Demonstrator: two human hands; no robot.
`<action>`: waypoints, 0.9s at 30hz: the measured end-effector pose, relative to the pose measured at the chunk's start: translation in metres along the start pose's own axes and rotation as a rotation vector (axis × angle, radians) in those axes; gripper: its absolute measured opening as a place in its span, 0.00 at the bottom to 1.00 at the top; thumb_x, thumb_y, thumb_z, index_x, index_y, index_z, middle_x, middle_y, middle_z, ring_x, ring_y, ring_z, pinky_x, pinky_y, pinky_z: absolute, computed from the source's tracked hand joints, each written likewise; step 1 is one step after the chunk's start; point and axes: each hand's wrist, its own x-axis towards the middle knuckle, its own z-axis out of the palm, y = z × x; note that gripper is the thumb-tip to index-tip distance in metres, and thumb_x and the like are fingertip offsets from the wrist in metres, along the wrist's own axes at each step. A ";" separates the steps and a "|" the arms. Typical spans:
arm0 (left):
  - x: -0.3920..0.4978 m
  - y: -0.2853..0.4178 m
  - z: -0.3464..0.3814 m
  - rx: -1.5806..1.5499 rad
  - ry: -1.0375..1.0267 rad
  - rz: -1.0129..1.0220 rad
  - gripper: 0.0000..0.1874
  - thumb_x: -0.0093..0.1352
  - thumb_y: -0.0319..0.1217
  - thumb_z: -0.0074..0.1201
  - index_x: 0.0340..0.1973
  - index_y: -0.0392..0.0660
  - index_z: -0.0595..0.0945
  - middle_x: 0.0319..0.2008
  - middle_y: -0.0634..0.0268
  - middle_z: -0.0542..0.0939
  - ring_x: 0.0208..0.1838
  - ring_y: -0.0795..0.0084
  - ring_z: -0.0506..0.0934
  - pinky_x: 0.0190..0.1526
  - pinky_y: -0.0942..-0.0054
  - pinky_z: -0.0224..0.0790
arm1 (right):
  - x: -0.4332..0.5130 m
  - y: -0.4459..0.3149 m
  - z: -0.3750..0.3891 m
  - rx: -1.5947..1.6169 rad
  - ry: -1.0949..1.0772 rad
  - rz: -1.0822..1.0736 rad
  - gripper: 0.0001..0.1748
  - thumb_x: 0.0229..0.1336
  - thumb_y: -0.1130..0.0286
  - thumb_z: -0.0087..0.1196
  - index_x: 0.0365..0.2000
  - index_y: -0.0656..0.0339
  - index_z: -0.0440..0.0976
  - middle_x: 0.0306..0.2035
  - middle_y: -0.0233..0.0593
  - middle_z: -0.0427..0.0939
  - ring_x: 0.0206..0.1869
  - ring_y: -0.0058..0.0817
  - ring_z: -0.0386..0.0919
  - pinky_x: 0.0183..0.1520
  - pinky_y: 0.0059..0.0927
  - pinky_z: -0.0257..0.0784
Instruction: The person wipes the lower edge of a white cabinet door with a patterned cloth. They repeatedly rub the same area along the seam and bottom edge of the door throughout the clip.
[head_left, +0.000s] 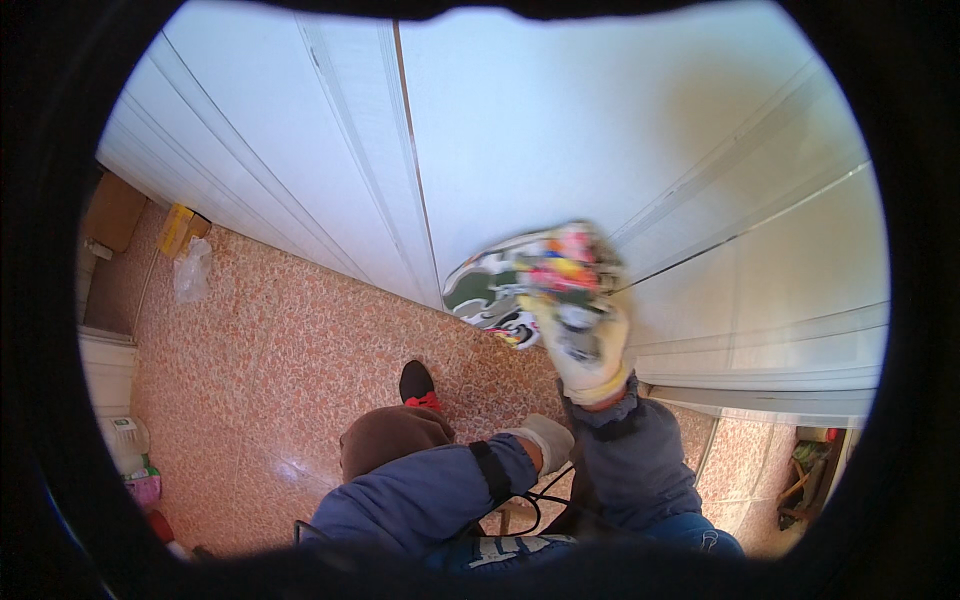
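Note:
My right hand (581, 337), in a pale work glove, is held out at the lower part of a white panelled door or cabinet front (525, 135). It grips a multicoloured patterned cloth (487, 289), which lies against the white surface and is partly blurred. My left hand (551, 441), also gloved, is low near my lap beside the right forearm. Its fingers are turned away, so I cannot tell whether it holds anything. Black cables (536, 510) run just below it.
Pinkish speckled floor tiles (300, 360) lie below. At the far left are a yellow and brown carton (180, 231), a clear plastic bag (193, 270) and a translucent jug (126, 442). A dark shoe (416, 381) rests near the panel's base. Several items stand at the lower right (806, 480).

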 end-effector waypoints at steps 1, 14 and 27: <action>0.000 -0.001 0.001 -0.009 0.035 0.014 0.15 0.67 0.41 0.45 0.42 0.49 0.81 0.39 0.57 0.81 0.41 0.55 0.79 0.39 0.60 0.72 | 0.004 0.009 0.000 -0.391 -0.095 -0.007 0.16 0.55 0.64 0.47 0.39 0.64 0.73 0.40 0.52 0.76 0.43 0.41 0.77 0.43 0.40 0.76; 0.000 -0.001 0.007 -0.053 0.127 -0.019 0.11 0.64 0.33 0.48 0.38 0.49 0.84 0.38 0.62 0.83 0.42 0.58 0.81 0.36 0.58 0.72 | 0.003 0.013 0.002 -0.155 0.018 -0.194 0.18 0.53 0.81 0.54 0.46 0.68 0.69 0.43 0.43 0.77 0.44 0.30 0.77 0.46 0.31 0.75; 0.045 -0.019 0.079 -0.304 0.671 0.138 0.18 0.69 0.42 0.39 0.48 0.53 0.78 0.49 0.59 0.78 0.48 0.56 0.77 0.46 0.61 0.69 | 0.014 0.046 0.022 -1.093 -0.131 0.024 0.23 0.48 0.51 0.58 0.34 0.62 0.77 0.30 0.44 0.79 0.33 0.40 0.79 0.36 0.37 0.75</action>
